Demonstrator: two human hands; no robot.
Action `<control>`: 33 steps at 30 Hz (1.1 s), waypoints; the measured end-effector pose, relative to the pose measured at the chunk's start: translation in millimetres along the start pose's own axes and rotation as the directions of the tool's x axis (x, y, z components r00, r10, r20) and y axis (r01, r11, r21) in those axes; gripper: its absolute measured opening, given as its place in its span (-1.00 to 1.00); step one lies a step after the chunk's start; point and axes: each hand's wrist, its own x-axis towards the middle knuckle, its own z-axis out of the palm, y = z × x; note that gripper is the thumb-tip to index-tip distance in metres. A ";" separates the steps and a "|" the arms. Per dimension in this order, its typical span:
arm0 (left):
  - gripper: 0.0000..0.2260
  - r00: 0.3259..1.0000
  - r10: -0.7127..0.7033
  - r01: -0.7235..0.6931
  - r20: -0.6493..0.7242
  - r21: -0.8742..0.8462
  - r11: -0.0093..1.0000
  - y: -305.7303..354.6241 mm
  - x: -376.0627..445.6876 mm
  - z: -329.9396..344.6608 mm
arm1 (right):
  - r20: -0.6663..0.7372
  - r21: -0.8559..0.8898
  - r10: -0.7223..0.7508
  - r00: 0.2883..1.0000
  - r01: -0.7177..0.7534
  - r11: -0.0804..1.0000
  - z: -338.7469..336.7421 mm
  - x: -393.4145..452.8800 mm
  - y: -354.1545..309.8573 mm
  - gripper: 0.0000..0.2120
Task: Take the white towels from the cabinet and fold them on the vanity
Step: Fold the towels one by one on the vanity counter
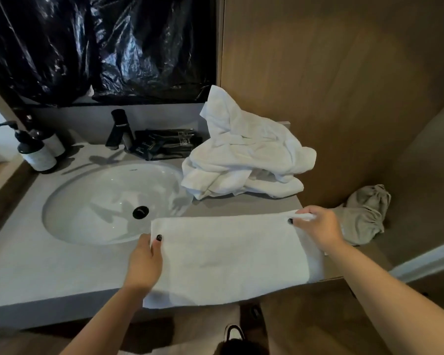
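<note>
Head view: I see the left hand (146,262) grip pinching the near-left corner of the flat white towel (228,254), and the right hand (318,226) grip pinching its far-right corner. The towel lies between both grips on the worktop (36,267), its near edge overhanging. Beyond the right grip sits the crumpled towel pile (244,160); the sink (108,201) is beyond the left grip.

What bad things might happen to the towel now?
The flat towel hangs over the front edge of the vanity, so it might slide off if the left hand and right hand let go of its far corners. Its left corner lies close to the sink, so it may dip in. The crumpled towel pile sits close behind, so folding away from the person might bump it.
</note>
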 end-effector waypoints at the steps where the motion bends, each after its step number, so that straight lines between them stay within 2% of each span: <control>1: -0.79 1.000 -0.024 0.024 -0.010 0.015 1.000 1.7 8.3 5.6 | 0.002 -0.014 0.014 1.000 -0.014 1.000 3.0 13.0 2.1 -0.87; 5: -0.71 0.991 -0.117 0.124 -0.068 0.108 0.986 4.5 30.8 22.6 | 0.050 -0.042 0.012 0.999 -0.009 0.999 19.0 56.0 8.5 -0.85; 7: -0.67 0.978 -0.168 0.181 -0.127 0.101 0.978 3.4 37.7 25.2 | 0.092 -0.055 -0.041 0.995 0.046 0.997 26.5 72.3 9.9 -0.80; 10: -0.72 0.958 -0.209 0.230 -0.195 0.088 0.969 8.2 42.2 22.8 | 0.123 -0.101 -0.090 0.988 0.103 0.990 35.2 90.7 8.8 -0.87; 12: -0.85 0.958 -0.177 0.207 -0.228 0.116 0.972 16.9 38.9 21.1 | 0.118 -0.122 -0.112 0.987 0.127 0.984 39.4 91.9 7.4 -0.89; 14: -0.69 0.967 -0.036 0.093 -0.254 0.217 0.972 23.7 33.7 22.4 | 0.125 -0.174 -0.128 0.984 0.149 0.973 42.4 80.9 5.2 -0.87; 16: -0.56 0.967 0.177 -0.102 -0.184 0.358 0.928 33.2 25.3 28.6 | 0.082 -0.340 -0.174 0.981 0.191 0.921 44.8 62.8 4.4 -0.75; 18: -0.53 0.935 0.354 -0.311 -0.015 0.443 0.841 45.8 15.3 43.4 | 0.036 -0.502 -0.294 0.955 0.271 0.821 51.1 40.0 1.3 -0.58; 19: -0.53 0.906 0.416 -0.404 0.075 0.445 0.799 50.6 10.7 53.4 | 0.053 -0.514 -0.360 0.931 0.335 0.789 56.9 28.0 -4.1 -0.53; 21: -0.51 0.847 0.479 -0.529 0.230 0.440 0.725 56.6 3.7 74.7 | 0.174 -0.461 -0.467 0.867 0.490 0.739 76.3 5.3 -15.3 -0.48; 22: -0.50 0.838 0.461 -0.545 0.292 0.459 0.701 55.8 1.5 84.5 | 0.261 -0.439 -0.490 0.832 0.554 0.707 89.6 -6.6 -18.8 -0.47; 24: -0.48 0.855 0.365 -0.517 0.369 0.548 0.657 48.3 0.5 98.7 | 0.431 -0.433 -0.447 0.784 0.614 0.660 115.9 -24.7 -20.9 -0.47; 26: -0.45 0.868 0.319 -0.494 0.379 0.615 0.614 39.7 3.4 102.8 | 0.500 -0.506 -0.332 0.800 0.581 0.637 133.3 -29.1 -12.0 -0.46; 30: -0.40 0.887 0.291 -0.461 0.360 0.643 0.611 28.0 11.4 90.3 | 0.459 -0.640 -0.219 0.861 0.492 0.590 132.2 -13.2 8.4 -0.32; 33: -0.36 0.918 0.244 -0.395 0.314 0.656 0.643 20.4 11.8 74.3 | 0.386 -0.698 -0.147 0.911 0.392 0.599 114.8 1.6 24.3 -0.26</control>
